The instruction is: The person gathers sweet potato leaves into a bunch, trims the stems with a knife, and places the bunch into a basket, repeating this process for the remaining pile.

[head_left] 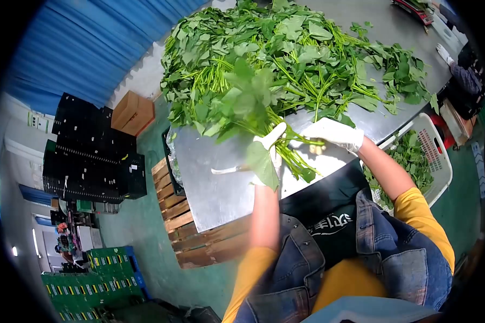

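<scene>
My left hand [270, 144], in a white glove, is wrapped round a bunch of leafy green stems [291, 156]. The leaves fan out to the upper left, partly smeared by motion, and one leaf covers part of the hand. Gloved in white too, my right hand [334, 134] closes its fingers on stems at the bunch's right side. A large heap of leafy greens [285, 59] covers the far part of the metal table [210, 199]. Left of my left hand lies a slim pale object [229, 169] whose kind I cannot make out.
To the right stands a white plastic basket [441, 180] holding greens. Another person's gloved hand [444, 54] and a red scale [417, 12] are at the far right. A wooden pallet [180, 220], stacked black crates [94, 145], a cardboard box [133, 114] and green crates [94, 280] stand leftward.
</scene>
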The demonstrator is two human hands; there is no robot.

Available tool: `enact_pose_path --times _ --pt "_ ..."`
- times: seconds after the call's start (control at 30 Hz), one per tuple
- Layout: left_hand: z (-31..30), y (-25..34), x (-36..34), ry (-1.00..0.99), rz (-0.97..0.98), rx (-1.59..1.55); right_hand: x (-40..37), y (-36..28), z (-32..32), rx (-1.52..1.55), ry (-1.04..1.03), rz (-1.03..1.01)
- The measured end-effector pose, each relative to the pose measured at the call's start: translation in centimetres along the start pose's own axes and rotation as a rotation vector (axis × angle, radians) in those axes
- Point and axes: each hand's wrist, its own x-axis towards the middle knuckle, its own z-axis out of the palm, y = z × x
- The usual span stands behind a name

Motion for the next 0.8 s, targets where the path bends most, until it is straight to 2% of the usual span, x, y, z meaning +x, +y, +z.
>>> enact_pose_path --times 0.07,0.1,0.13,0.2,0.23,0.3,0.33,0.37,0.4,0.43,0.47,0.53,0.57,0.6,0.67,0.73,0.77,0.8 --pt "0.5 -0.2 -0.2 -0.014 0.032 0.006 -0.1 0.1 0.6 -0.590 0.184 -0.401" --pt "1.0 -0.4 -0.5 -0.024 0.018 -0.065 -0.5 -0.3 0.7 -0.593 0.147 -0.279" --pt "0.2 -1.7 0.2 -0.050 -0.028 -0.104 -0.3 -0.1 1.2 -0.628 0.185 -0.315" --pt "2.0 -1.3 -0.6 0.021 -0.071 -0.022 1.4 2.4 0.7 -0.469 0.305 -0.422" --pt "1.7 -1.8 -0.3 0.015 -0.072 -0.019 0.9 1.0 1.9 -0.588 0.401 -0.526" --pt "0.4 -3.1 0.4 -0.013 0.016 0.042 0.2 0.5 1.9 -0.484 0.397 -0.550" --pt "1.0 -2.8 0.5 0.022 0.057 0.217 0.2 0.5 1.8 -0.381 0.387 -0.568" --pt "0.5 -3.7 1.1 0.023 0.060 0.219 0.4 0.9 1.7 -0.343 0.468 -0.521" --pt "-0.4 -5.3 2.0 -0.025 0.068 0.071 0.2 1.1 1.7 -0.343 0.466 -0.522" --pt "0.0 -5.4 2.0 -0.075 0.072 -0.077 -0.1 1.0 1.9 -0.246 0.509 -0.529" --pt "0.2 -5.3 1.8 -0.077 0.066 -0.077 -0.5 0.9 2.1 -0.148 0.555 -0.533" --pt "1.1 -4.9 1.1 -0.088 0.305 0.912 -2.2 0.7 2.1 -0.087 0.567 -0.486" --pt "0.0 -6.2 3.0 -0.207 0.558 1.090 -2.7 0.8 1.8 -0.068 0.584 -0.434" --pt "-1.1 -7.8 3.7 -0.218 0.554 1.087 -3.2 1.0 1.6 -0.049 0.600 -0.383" --pt "2.4 -6.4 2.1 0.131 -0.151 0.510 -3.1 2.3 0.7 0.003 0.600 -0.371" --pt "4.7 -5.3 0.6 0.135 -0.144 0.511 -3.4 3.1 0.1 -0.248 0.629 -0.438" --pt "4.8 -5.5 0.2 0.039 -0.118 0.443 -4.0 2.8 -0.3 -0.292 0.558 -0.344" --pt "4.9 -5.7 -0.2 -0.054 -0.093 0.376 -4.4 2.8 -0.2 -0.286 0.569 -0.339"
